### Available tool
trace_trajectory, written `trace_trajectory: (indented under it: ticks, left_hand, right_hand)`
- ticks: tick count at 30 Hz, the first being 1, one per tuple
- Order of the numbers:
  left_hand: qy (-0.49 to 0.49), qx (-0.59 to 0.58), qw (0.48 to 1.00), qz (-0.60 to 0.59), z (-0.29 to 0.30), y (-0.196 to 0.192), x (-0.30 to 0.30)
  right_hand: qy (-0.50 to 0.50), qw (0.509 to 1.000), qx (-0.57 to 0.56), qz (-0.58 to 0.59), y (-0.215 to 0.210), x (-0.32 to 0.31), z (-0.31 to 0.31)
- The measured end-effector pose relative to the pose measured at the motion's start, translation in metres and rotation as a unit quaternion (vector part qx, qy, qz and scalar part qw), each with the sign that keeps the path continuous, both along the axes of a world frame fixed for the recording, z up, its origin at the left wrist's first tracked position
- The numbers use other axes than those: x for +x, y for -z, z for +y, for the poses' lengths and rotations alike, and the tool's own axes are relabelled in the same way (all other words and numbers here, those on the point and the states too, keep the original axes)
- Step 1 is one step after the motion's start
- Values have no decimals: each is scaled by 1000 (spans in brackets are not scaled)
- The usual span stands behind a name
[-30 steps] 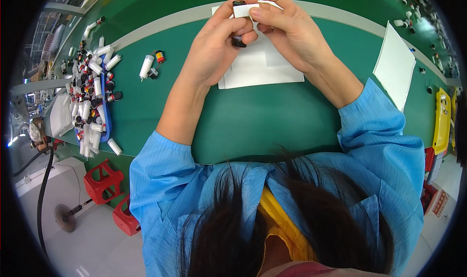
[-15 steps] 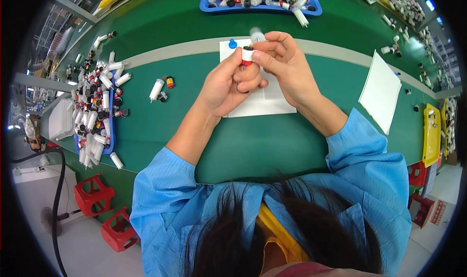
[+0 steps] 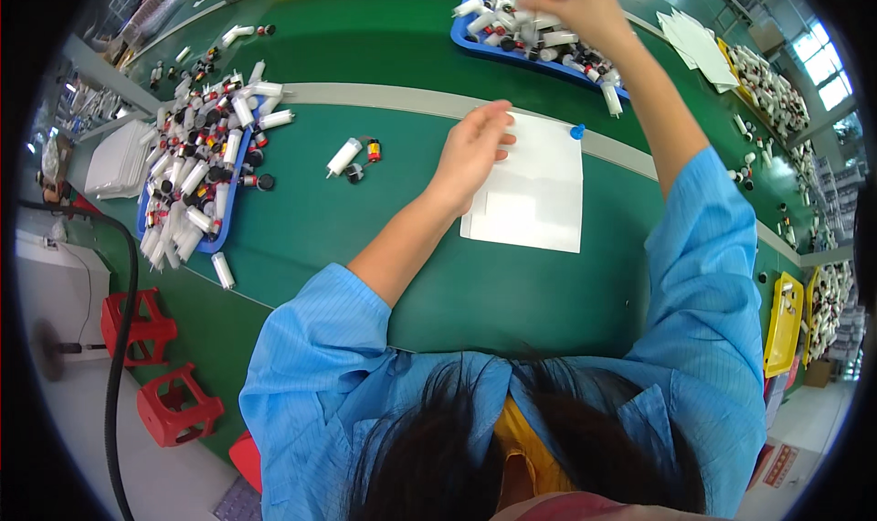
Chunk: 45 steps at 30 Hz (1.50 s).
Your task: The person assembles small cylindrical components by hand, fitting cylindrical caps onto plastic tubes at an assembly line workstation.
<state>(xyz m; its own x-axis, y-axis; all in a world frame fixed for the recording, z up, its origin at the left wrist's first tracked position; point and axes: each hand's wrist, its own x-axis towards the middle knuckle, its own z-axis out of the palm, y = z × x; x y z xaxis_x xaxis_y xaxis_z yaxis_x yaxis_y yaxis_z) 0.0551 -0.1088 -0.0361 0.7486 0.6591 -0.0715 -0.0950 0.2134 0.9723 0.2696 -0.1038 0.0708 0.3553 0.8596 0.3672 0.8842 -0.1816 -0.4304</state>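
**Bench inventory: hands and small white tubes**

My right hand [image 3: 585, 5] is stretched far forward over the blue plastic tray of white tubes with dark caps [image 3: 534, 32] at the far side of the green work mat [image 3: 384, 238]. Its fingers are closed together at the tray's top edge; whether a tube sits between them I cannot tell.

My left hand [image 3: 475, 151] lies nearer to me, fingers loosely spread and holding nothing, its fingertips touching the upper left corner of the white rectangular paper sheet [image 3: 530, 192].

A small blue cap [image 3: 577, 132] sits at the sheet's upper right corner, well apart from my left hand.

A single white tube [image 3: 343, 156] lies on the mat to the left of my left hand, with a small red-and-black cap [image 3: 372, 148] just beside it.

Further left, a second blue tray heaped with white tubes and dark caps [image 3: 196, 169].

A yellow tray [image 3: 784, 324] stands at my far right.

Two red plastic stools [image 3: 155, 366] are on the floor at lower left.
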Motion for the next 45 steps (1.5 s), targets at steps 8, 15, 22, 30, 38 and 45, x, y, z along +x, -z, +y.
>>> trace_trajectory:
  ticks: [8,15,22,30,38,45]
  left_hand:
    - [-10,545,824,155,4,-10,-52]
    - [-139,585,652,463,67,-27,-117]
    - [-22,675,561,479,86,-6,-94]
    - [-46,829,435,349,26,12,-99]
    - [9,621,719,312,35,-13,-95]
    - [-19,657,692,298,17,-2,-99]
  right_hand:
    - [-28,994,20,101,-7,-12,-25]
    - [-73,935,-17,346,137,-55,-133]
    - [-79,919,-59,381,107,-67,-136]
    - [-150,978,7,-144,119,-130,-176]
    - [-137,979,-69,-131,103,-133,-164]
    - [-128,990,-32,43,104,-126,-157]
